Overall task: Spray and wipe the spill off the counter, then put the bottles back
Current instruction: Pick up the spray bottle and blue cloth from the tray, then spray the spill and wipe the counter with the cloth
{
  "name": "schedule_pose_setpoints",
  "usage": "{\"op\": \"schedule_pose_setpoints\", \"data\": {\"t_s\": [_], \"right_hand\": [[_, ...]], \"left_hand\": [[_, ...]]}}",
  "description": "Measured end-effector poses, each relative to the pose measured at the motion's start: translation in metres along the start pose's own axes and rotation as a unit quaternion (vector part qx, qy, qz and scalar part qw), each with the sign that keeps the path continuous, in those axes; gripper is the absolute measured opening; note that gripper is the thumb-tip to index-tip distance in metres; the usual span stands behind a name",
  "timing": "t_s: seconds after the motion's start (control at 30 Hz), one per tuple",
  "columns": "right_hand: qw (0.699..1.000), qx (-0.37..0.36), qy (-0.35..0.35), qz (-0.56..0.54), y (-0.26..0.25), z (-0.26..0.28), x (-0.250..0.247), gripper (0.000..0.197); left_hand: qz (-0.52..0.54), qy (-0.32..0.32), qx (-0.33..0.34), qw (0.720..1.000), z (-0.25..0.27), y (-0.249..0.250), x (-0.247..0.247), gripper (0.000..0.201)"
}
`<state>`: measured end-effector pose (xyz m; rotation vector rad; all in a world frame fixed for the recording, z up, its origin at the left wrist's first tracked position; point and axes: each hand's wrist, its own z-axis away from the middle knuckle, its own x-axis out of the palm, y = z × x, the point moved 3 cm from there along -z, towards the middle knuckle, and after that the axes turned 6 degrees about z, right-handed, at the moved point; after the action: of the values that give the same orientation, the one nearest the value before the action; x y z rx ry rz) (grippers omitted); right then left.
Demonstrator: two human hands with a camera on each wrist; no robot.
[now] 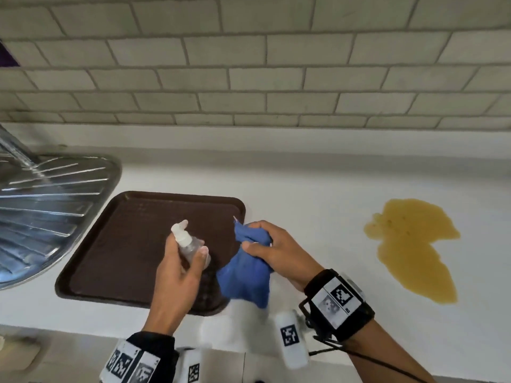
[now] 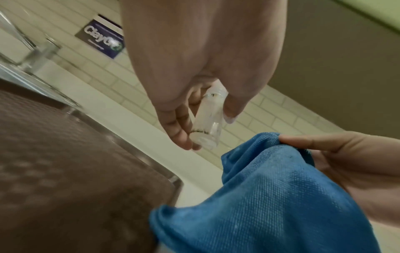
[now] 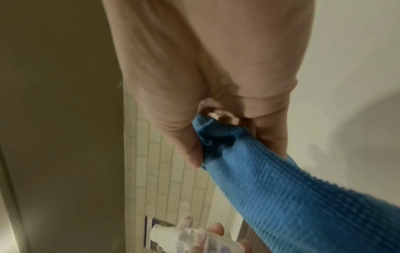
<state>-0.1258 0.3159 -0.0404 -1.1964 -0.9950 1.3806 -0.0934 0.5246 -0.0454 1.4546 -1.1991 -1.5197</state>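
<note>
The brown plastic tray [image 1: 132, 233] lies on the white counter [image 1: 318, 189]. Left of the tray sits the ridged steel draining board [image 1: 49, 205]; well right of it spreads the yellow spill [image 1: 414, 244]. Above the tray, the left hand [image 1: 177, 275] holds the small clear spray bottle [image 1: 188, 244]; over its right edge, the right hand [image 1: 276, 250] grips the blue cloth [image 1: 246, 275]. The tiled wall [image 1: 249, 64] stands behind the tray.

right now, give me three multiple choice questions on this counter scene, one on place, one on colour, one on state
1. Where is the spill?
A. on the tray
B. on the counter right of the tray
C. in the sink

2. What colour is the cloth?
A. blue
B. red
C. white

3. What is the left hand doing?
A. resting flat
B. wiping
C. gripping the spray bottle

Answers: 1 B, the yellow puddle lies on the white counter, apart from the tray. 2 A, blue in every view. 3 C, fingers curl round it.
</note>
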Motion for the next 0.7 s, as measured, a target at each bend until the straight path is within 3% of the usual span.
{"op": "schedule_pose_setpoints", "data": {"t_s": [0.2, 0.37, 0.47, 0.57, 0.7], "right_hand": [[0.994, 0.011, 0.087, -0.059, 0.006, 0.088, -0.077, 0.015], [0.982, 0.031, 0.182, -0.037, 0.021, 0.161, -0.141, 0.016], [0.965, 0.044, 0.254, -0.046, 0.036, 0.217, -0.196, 0.018], [0.951, 0.039, 0.305, -0.032, 0.039, 0.24, -0.223, 0.02], [0.909, 0.04, 0.411, 0.059, 0.05, 0.271, -0.274, 0.02]], "left_hand": [[0.035, -0.112, 0.005, 0.993, 0.04, 0.027, 0.073, 0.057], [0.048, -0.17, 0.007, 0.984, 0.069, 0.048, 0.141, 0.048], [0.028, -0.206, 0.008, 0.978, 0.093, 0.068, 0.195, 0.062], [0.038, -0.21, 0.01, 0.977, 0.099, 0.075, 0.208, 0.07], [0.022, -0.213, 0.022, 0.976, 0.11, 0.088, 0.237, 0.074]]}}
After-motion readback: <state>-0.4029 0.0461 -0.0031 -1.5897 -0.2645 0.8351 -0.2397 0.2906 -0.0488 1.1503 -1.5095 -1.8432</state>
